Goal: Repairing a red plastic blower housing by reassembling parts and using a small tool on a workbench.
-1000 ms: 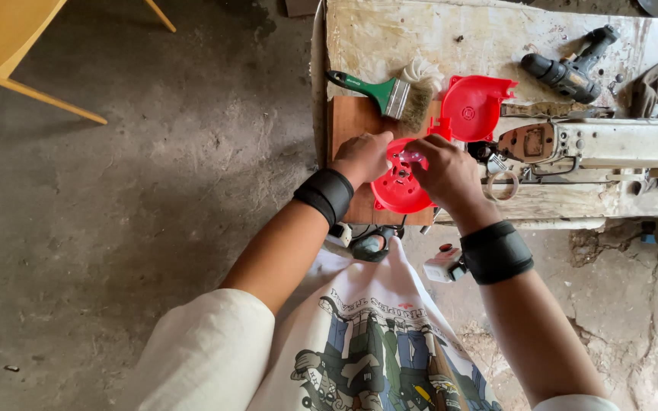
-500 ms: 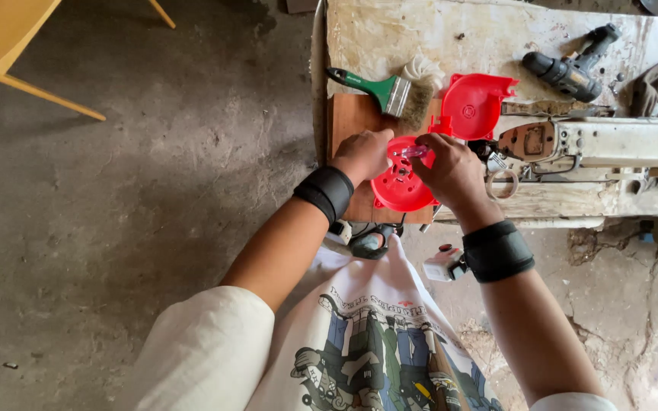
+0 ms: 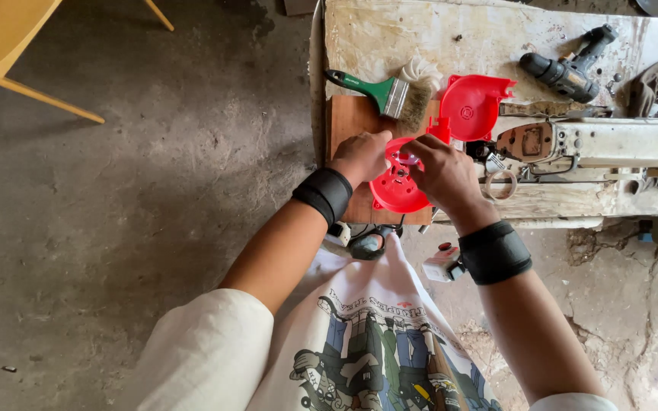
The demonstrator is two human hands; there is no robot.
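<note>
A round red plastic housing [image 3: 396, 186] with ribs and small holes lies flat on a brown wooden board [image 3: 350, 122]. Both hands grip its upper edge.

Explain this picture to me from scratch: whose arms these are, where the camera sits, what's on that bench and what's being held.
There is no machine here. One camera sits on a person's head and looks down, so both arms belong to the wearer. Each wrist has a black band.

The left hand and right hand meet over a round red plastic part, which lies on a wooden board. Their fingers grip it from both sides.

On the worn white bench lie a green-handled paintbrush, a second red plastic cover, a dark cordless drill and a long pale power tool body. A yellow chair stands on the concrete floor.
</note>
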